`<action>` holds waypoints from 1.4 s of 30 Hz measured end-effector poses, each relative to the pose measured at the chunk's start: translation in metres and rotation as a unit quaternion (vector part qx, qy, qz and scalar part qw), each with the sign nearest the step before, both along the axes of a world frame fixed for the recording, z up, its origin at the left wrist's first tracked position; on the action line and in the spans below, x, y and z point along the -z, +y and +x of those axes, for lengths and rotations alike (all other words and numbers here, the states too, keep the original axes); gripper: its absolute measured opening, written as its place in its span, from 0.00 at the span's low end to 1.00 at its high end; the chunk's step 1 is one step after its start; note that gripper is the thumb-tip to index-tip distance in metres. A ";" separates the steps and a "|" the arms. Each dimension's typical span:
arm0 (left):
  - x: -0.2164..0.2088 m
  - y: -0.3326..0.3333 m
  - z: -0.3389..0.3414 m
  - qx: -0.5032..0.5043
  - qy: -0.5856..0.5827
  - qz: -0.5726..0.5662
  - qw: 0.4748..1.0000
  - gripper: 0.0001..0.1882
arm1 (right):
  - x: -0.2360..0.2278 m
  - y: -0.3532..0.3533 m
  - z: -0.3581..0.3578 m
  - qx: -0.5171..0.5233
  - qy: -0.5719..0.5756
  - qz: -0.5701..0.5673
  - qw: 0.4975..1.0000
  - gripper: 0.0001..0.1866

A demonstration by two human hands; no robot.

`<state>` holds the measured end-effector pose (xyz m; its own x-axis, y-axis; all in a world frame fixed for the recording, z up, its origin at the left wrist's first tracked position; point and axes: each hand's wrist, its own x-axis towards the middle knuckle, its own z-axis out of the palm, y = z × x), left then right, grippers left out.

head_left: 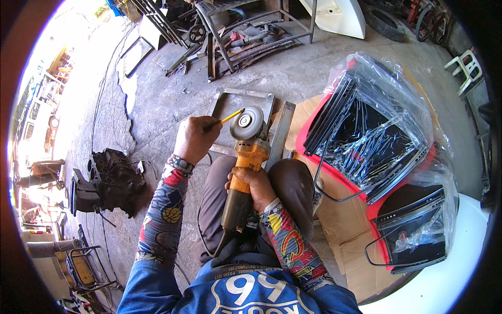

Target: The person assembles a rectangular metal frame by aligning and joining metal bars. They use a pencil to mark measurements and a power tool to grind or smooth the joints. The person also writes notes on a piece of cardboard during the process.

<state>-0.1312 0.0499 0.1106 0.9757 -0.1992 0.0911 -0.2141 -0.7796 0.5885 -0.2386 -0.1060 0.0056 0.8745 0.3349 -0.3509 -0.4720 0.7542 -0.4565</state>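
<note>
Looked mid-job: yellow pencil [232, 116] already up at the disc [248, 125] of the angle grinder [249, 157], contact unclear; neither item set down. Tip too small to judge, so couldn't tell what was left. Left hand [196, 139] fingers were pinched on the pencil, dark tip poking out up-right of them. Right hand [253, 185] fingers were wrapped round the grinder's orange body, above the lap.

Harsh daylight glare at left (details there seem blown out); plastic wrap [384, 131] glints; edges bend toward black rim.
</note>
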 end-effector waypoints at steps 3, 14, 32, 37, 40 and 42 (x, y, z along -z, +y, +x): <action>0.000 0.001 -0.001 -0.003 0.004 -0.010 1.000 0.12 | 0.000 0.000 0.000 0.000 0.002 0.000 1.000 0.16; 0.002 0.001 0.001 -0.009 0.004 -0.033 0.999 0.12 | -0.001 -0.001 0.000 0.000 -0.002 0.002 1.000 0.16; 0.004 -0.003 0.001 -0.048 0.016 -0.070 0.996 0.12 | -0.003 0.000 0.000 0.002 0.004 0.003 1.000 0.16; 0.002 -0.001 0.000 -0.022 0.038 -0.021 0.999 0.14 | -0.004 -0.001 0.000 -0.002 0.000 -0.002 1.000 0.16; 0.004 -0.001 0.000 -0.013 0.042 -0.014 0.999 0.14 | -0.004 -0.001 0.000 -0.001 -0.005 -0.004 1.000 0.16; 0.005 0.000 0.001 -0.008 0.035 -0.008 0.999 0.14 | -0.004 -0.001 0.000 -0.001 -0.003 -0.005 1.000 0.16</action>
